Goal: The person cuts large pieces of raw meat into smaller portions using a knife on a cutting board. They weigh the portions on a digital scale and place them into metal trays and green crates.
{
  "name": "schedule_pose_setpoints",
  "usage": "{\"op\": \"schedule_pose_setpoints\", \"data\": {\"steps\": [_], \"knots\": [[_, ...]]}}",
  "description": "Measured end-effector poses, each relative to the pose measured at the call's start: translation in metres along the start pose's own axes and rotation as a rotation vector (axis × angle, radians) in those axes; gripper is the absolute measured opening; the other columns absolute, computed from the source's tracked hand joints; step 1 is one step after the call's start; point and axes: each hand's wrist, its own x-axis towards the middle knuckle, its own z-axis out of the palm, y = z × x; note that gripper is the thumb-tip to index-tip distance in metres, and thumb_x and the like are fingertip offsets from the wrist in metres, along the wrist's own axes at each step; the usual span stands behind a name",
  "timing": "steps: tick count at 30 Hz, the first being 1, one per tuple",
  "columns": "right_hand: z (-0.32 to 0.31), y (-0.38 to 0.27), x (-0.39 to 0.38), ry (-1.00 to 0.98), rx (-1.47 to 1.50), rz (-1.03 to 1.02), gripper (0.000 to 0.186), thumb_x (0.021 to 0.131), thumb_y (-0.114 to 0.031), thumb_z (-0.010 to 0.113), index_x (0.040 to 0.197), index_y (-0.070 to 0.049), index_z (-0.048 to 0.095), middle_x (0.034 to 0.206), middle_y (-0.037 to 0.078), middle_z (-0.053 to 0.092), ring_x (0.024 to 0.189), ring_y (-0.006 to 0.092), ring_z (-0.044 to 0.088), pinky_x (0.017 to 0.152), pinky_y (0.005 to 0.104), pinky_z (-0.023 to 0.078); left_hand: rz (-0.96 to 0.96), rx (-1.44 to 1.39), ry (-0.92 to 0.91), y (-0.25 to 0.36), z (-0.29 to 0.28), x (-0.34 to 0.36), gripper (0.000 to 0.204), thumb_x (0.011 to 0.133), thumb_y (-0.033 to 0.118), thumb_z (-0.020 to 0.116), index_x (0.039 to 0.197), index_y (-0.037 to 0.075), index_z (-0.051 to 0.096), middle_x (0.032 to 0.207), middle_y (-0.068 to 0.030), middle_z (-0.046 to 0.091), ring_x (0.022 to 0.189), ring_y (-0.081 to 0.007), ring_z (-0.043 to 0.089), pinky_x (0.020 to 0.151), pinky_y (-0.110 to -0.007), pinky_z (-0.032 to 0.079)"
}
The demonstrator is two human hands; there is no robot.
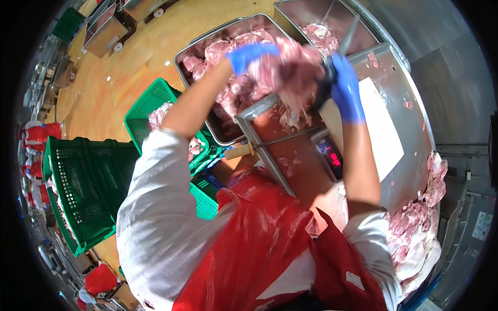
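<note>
Raw meat point(290, 65) held up where a filled steel bin point(226, 143) meets the tray point(262, 150)
Head view: motion smears the meat and hides the left fingertips; the left hand point(253, 56) pinches its edge; the right hand point(346, 89) is wrapped round a knife point(349, 36), handle unclear; the meat looks pink, darker red centrally, ragged below.

This was a meat-processing plant: raw meat point(238, 93) filled a steel bin point(228, 35) below the left hand point(253, 56), with green crates point(93, 181) and red-clad workers point(101, 280) to its left.
</note>
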Motion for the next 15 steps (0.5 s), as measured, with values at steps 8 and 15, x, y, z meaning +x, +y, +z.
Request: {"op": "schedule_pose_setpoints", "data": {"steps": [8,15], "knots": [[-0.011,0.032,-0.083,0.024,0.168,0.105,0.027,0.102,-0.024,0.058,0.118,-0.002,0.058,0.096,0.004,0.061,0.096,0.0165,0.063,0.083,0.0294,0.055,0.505,0.696,0.689,0.025,-0.09,-0.01,0.017,0.094,0.005,0.058,0.107,-0.002,0.067,0.09,-0.0029,0.068,0.087,-0.013,0.063,0.079,-0.028,0.052],[-0.145,0.092,-0.366,0.545,0.153,0.332,0.023,0.104,-0.023,0.056,0.119,-0.007,0.056,0.084,0.01,0.065,0.061,0.0146,0.061,0.048,0.0273,0.05,-0.25,0.456,-0.465,-0.025,0.139,-0.065,0.028,0.096,0.007,0.064,0.12,-0.006,0.065,0.104,-0.0087,0.071,0.098,-0.0153,0.065,0.089,-0.03,0.052]]}}
